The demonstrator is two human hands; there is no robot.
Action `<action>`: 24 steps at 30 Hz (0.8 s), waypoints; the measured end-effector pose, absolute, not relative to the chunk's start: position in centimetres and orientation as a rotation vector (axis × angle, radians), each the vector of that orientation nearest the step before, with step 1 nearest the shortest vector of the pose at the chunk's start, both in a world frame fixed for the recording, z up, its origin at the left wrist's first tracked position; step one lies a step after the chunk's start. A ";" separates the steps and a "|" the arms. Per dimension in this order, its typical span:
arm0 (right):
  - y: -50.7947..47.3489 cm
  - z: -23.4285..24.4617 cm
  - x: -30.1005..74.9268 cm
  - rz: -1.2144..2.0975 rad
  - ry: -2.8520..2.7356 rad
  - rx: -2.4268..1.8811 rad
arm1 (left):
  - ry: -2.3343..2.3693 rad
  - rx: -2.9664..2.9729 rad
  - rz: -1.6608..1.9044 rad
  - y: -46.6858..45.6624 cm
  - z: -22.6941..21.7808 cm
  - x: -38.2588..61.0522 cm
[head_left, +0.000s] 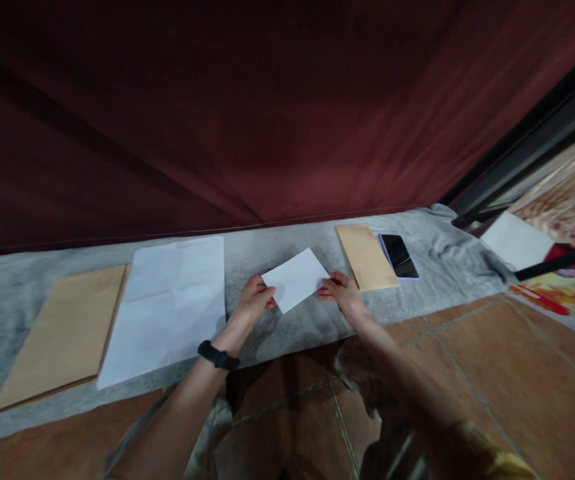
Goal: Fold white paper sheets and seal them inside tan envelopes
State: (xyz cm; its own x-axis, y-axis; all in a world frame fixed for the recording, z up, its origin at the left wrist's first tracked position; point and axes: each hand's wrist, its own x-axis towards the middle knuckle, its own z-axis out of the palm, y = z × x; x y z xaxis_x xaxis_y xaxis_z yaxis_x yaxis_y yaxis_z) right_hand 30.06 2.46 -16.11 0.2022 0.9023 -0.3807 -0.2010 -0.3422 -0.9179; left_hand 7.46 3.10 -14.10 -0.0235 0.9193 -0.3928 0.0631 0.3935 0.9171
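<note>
A small white sheet of paper (295,279) is held between my two hands, tilted, over the grey cloth (257,247). My left hand (256,297) pinches its left edge, thumb on top. At its right corner, my right hand (341,292) grips it between thumb and fingers. Close to my right hand lies a brown envelope (366,257), with a dark-screened phone (400,257) just beyond it. To the left of my left hand a large white sheet with fold creases (167,300) lies flat.
A larger stack of brown envelopes (67,327) lies at the far left. A dark red curtain (287,133) hangs behind the cloth. Tiled floor (507,360) runs along the front. At right are dark metal bars (522,147) and a colourful printed package (567,293).
</note>
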 end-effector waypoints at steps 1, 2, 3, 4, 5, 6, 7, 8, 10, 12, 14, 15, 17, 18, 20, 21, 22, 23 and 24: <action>2.5 -16.1 30.1 1.360 -0.721 -1.456 | 1.412 0.928 0.901 3.1 -14.1 7.4; 2.4 -16.1 30.1 1.368 -0.732 -1.461 | 1.397 0.908 0.931 3.1 -14.1 7.4; 2.4 -16.0 30.2 1.378 -0.741 -1.465 | 1.385 0.889 0.965 3.2 -14.1 7.3; 2.4 -16.0 30.3 1.394 -0.750 -1.467 | 1.377 0.872 0.994 3.3 -14.2 7.3; 2.3 -15.9 30.4 1.416 -0.761 -1.467 | 1.371 0.868 1.014 3.4 -14.2 7.3; 2.2 -15.9 30.5 1.440 -0.776 -1.461 | 1.366 0.883 1.017 3.4 -14.3 7.2; 2.2 -15.8 30.6 1.463 -0.793 -1.455 | 1.362 0.913 1.007 3.5 -14.4 7.2; 2.1 -15.7 30.7 1.484 -0.812 -1.449 | 1.358 0.948 0.995 3.6 -14.5 7.2; 2.1 -15.4 30.9 1.504 -0.835 -1.433 | 1.355 0.992 0.997 3.7 -14.6 7.2; 2.1 -15.3 30.9 1.488 -0.823 -1.412 | 1.346 0.967 1.020 3.6 -14.6 7.4; 2.1 -15.3 30.9 1.452 -0.794 -1.393 | 1.315 0.924 1.015 3.3 -14.6 7.7; 2.2 -15.3 30.9 1.432 -0.783 -1.389 | 1.301 0.917 0.989 3.1 -14.5 7.9; 2.2 -15.5 30.8 1.398 -0.772 -1.395 | 1.290 0.927 0.917 2.8 -14.5 8.2; 2.2 -15.6 30.7 1.382 -0.769 -1.401 | 1.293 0.929 0.884 2.6 -14.6 8.4; 2.3 -15.8 30.8 1.361 -0.781 -1.421 | 1.291 0.923 0.842 2.4 -14.7 8.6; 2.4 -15.9 30.8 1.351 -0.793 -1.434 | 1.288 0.922 0.838 2.4 -14.9 8.6; 2.4 -15.9 30.9 1.342 -0.807 -1.451 | 1.287 0.929 0.841 2.4 -15.0 8.6; 2.5 -15.9 31.0 1.336 -0.823 -1.468 | 1.289 0.941 0.853 2.5 -15.2 8.6; 2.6 -16.0 31.1 1.333 -0.841 -1.488 | 1.295 0.955 0.871 2.6 -15.3 8.6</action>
